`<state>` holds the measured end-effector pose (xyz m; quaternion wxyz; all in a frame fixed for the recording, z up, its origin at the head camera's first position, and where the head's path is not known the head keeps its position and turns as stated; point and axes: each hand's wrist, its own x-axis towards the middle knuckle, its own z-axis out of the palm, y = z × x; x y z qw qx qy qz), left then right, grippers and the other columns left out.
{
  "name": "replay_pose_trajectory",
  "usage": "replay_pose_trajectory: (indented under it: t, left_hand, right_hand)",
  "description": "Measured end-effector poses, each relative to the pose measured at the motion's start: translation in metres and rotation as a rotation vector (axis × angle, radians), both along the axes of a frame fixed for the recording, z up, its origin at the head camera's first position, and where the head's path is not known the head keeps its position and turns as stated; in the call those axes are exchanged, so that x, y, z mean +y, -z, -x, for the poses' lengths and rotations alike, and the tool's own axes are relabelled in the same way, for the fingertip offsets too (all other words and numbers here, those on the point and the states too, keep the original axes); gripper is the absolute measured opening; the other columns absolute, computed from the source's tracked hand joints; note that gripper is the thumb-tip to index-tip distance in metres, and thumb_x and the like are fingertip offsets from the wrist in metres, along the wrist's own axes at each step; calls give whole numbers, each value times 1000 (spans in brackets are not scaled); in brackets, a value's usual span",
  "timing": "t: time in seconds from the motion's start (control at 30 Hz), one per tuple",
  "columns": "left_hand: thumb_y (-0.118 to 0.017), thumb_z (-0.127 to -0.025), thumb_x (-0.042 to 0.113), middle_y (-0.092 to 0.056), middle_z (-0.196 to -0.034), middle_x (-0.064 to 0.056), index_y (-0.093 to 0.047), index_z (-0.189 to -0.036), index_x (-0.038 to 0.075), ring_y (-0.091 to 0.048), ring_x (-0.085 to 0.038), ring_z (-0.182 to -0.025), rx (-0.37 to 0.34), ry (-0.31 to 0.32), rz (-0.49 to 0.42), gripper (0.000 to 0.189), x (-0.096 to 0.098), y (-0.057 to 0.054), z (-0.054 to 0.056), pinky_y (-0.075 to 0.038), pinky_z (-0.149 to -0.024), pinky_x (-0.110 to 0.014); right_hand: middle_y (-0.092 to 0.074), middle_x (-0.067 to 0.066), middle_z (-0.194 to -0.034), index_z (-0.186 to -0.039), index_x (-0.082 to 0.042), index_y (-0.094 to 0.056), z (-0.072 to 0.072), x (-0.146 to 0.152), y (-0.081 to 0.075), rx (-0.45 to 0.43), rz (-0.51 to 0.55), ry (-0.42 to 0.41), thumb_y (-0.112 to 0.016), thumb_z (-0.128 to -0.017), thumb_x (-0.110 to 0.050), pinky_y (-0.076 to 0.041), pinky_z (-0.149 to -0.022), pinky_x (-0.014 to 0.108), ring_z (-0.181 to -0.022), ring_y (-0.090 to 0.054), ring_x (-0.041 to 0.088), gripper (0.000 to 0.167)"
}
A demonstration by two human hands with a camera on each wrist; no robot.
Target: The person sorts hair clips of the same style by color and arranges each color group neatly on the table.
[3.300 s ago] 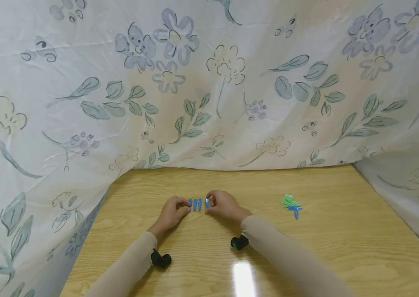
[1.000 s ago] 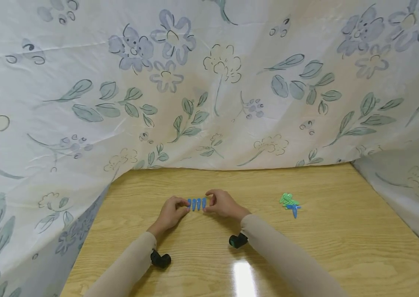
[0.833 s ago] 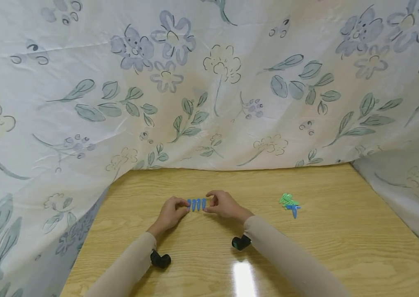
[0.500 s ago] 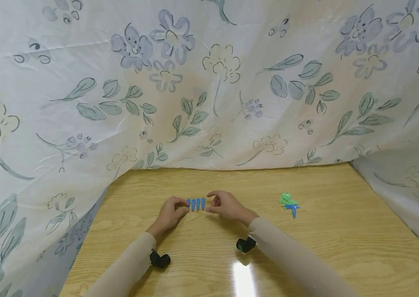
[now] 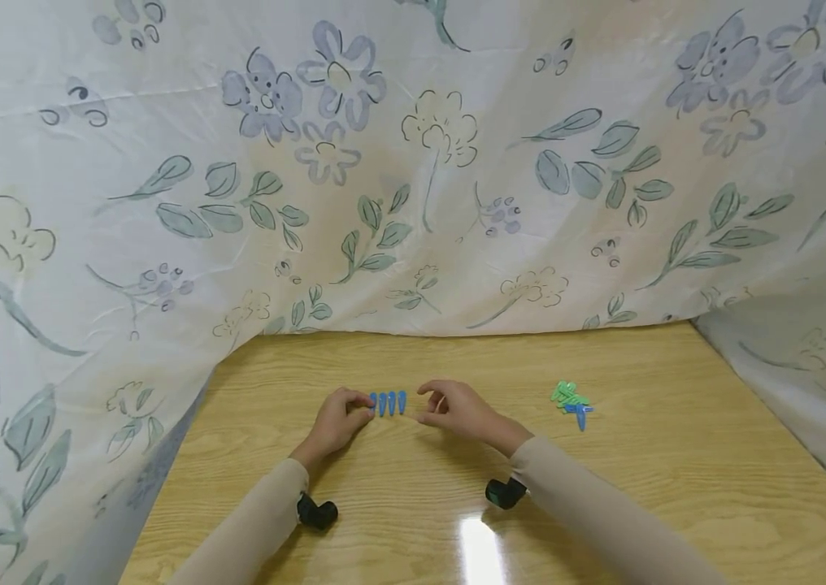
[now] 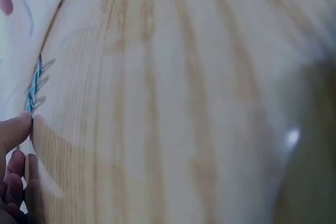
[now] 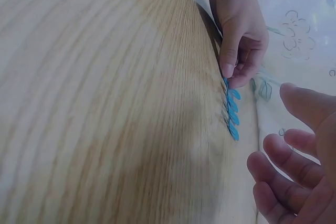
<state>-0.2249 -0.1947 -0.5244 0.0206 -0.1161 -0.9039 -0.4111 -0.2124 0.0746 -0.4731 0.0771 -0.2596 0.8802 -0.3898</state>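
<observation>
Several small blue teardrop-shaped clips, which look like snap hair clips [image 5: 392, 404], stand in a short row on the wooden table, narrow ends toward me. My left hand [image 5: 336, 420] pinches the leftmost clip between thumb and fingertips, partly covering it. In the right wrist view the row of clips [image 7: 233, 114] runs out from the left hand [image 7: 244, 35]. My right hand [image 5: 460, 409] is just right of the row, apart from the last clip, thumb and fingers spread with nothing between them. Its open fingers [image 7: 283, 169] show large in the right wrist view.
A small pile of green clips [image 5: 567, 394] with a few blue clips [image 5: 580, 418] on top lies to the right on the table [image 5: 398, 504]. A floral cloth [image 5: 413, 203] hangs behind the table and along both sides.
The right hand set its blue clip against the row's right end, let go and drew back to the right. The left hand has stayed at the leftmost clip.
</observation>
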Motion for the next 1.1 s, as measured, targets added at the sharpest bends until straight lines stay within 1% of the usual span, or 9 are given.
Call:
replay_pose_trajectory:
  t: [0.27, 0.47, 0.6, 0.8, 0.93, 1.1]
  left_hand:
    - [-76, -90, 9, -68, -102, -8, -77, -97, 11, -59, -19, -96, 4, 11, 5, 8, -3, 4, 12, -49, -85, -36]
    - [-76, -90, 8, -68, -101, -7, -77, -98, 11, -59, -18, -95, 0, 21, 2, 8, -5, 4, 18, -49, -85, -35]
    - [-76, -90, 8, -68, -102, -8, -77, -98, 10, -60, -19, -96, 1, 23, -2, 8, -8, 3, 22, -49, -86, -37]
    - [-76, -90, 8, -68, -101, -9, -77, -98, 9, -59, -19, -95, -2, 18, 0, 8, -8, 2, 22, -49, -86, -39]
    - [-76, -90, 8, -68, -101, -8, -77, -98, 9, -59, -19, -95, 1, 20, 8, 8, -7, 2, 23, -49, -85, -37]
    - [-75, -90, 7, -68, -101, -8, -77, -98, 9, -59, -19, -95, -5, 24, 6, 9, -6, 2, 21, -49, -86, -37]
  right_hand:
    - [-65, -1, -92, -133, -1, -62, -7, 8, -3, -12, -15, 3, -72, -96, -24, -50, -68, 24, -74, -60, 8, 45]
    - [-65, -2, -91, -131, -1, -63, -10, 15, -3, 19, -35, 18, -72, -95, -25, -50, -69, 23, -75, -60, 7, 44]
    - [-65, -3, -91, -131, -1, -63, -12, 18, -5, 34, -31, 12, -72, -95, -24, -50, -69, 22, -76, -61, 7, 44]
    - [-66, -3, -95, -133, -2, -61, -23, 25, -6, 13, 1, 13, -71, -96, -22, -50, -67, 21, -79, -62, 7, 44]
    - [-65, -3, -96, -134, -3, -61, -31, 31, -6, -10, 6, 27, -72, -96, -23, -50, -65, 21, -78, -61, 7, 45]
    - [-65, -3, -97, -134, -4, -62, -37, 41, -8, 11, -20, 62, -73, -95, -26, -49, -64, 22, -81, -60, 7, 46]
